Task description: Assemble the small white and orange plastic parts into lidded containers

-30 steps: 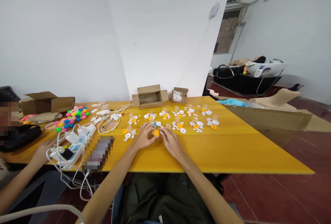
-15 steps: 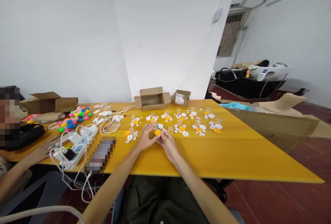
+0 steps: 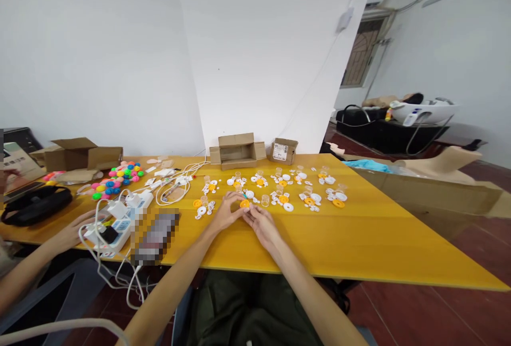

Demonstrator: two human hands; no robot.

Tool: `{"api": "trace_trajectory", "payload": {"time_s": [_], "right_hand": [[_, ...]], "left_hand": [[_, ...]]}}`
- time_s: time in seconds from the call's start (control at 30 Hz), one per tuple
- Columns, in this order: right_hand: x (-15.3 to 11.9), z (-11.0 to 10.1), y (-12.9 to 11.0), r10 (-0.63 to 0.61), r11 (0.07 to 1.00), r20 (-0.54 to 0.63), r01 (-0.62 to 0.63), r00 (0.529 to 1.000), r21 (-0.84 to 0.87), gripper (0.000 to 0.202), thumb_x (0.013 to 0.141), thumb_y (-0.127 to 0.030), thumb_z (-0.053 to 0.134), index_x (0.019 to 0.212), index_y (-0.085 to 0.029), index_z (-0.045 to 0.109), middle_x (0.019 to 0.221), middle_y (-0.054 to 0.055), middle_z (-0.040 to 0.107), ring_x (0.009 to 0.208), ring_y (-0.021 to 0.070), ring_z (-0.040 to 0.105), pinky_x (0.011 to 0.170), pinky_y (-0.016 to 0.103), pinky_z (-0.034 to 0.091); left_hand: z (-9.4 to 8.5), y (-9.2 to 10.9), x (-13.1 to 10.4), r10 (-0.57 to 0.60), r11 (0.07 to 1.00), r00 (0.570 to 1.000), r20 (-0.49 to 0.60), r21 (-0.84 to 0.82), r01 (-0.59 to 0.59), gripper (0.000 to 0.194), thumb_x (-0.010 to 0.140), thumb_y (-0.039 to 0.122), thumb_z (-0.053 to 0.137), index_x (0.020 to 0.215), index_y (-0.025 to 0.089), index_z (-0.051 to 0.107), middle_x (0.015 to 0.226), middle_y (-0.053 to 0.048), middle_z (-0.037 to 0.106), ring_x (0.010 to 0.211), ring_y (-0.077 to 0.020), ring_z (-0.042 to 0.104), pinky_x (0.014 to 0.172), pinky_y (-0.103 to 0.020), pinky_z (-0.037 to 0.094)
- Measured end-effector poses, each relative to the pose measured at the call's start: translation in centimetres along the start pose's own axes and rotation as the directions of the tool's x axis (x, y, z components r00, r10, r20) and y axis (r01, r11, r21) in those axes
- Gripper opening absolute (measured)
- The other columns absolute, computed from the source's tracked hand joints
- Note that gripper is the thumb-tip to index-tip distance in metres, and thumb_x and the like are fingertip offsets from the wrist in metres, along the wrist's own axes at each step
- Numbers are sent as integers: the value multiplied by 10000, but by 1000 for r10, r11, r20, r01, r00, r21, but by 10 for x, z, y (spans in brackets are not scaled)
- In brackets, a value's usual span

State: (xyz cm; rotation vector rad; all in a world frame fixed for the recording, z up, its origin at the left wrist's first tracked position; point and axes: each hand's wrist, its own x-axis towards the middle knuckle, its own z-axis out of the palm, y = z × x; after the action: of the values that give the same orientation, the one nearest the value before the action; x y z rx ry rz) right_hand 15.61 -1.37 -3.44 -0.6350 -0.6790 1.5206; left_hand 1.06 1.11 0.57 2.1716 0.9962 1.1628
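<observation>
My left hand [image 3: 228, 210] pinches a small orange round plastic piece [image 3: 244, 204] between thumb and fingers, just above the table. From the other side, my right hand [image 3: 260, 222] has its closed fingertips against the same piece; its lower fingers are partly hidden. Right behind the hands lie a white round disc [image 3: 249, 195] and a bit of teal. A clear plastic cup [image 3: 265, 200] stands a little to the right. Around them are several small groups of orange rings, white discs [image 3: 288, 207] and small white pieces.
Two cardboard boxes [image 3: 238, 162] stand at the back of the yellow table [image 3: 359, 245]. On the left are a power strip [image 3: 130, 223] with white cables, a phone [image 3: 155, 237], colourful balls [image 3: 107, 189], a black bag [image 3: 35, 205] and another person's hand [image 3: 75, 230].
The view has shifted slightly, bringing more of the left side into sight. Both hands stay together at the orange piece, with only a slight shift of the fingers.
</observation>
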Motion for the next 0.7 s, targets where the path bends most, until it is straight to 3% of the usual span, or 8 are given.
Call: {"api": "trace_trajectory", "payload": {"time_s": [0.7], "right_hand": [[1, -1, 0, 38, 999, -34, -38, 999, 15, 356, 614, -449, 906, 773, -219, 686, 755, 16, 724, 727, 160, 678, 748, 318, 580]], "left_hand": [[-2, -2, 1, -23, 994, 999, 48, -106, 28, 308, 847, 450, 712, 1075, 247, 750, 1166, -94, 721, 1172, -287, 617, 1078, -481, 436]]}}
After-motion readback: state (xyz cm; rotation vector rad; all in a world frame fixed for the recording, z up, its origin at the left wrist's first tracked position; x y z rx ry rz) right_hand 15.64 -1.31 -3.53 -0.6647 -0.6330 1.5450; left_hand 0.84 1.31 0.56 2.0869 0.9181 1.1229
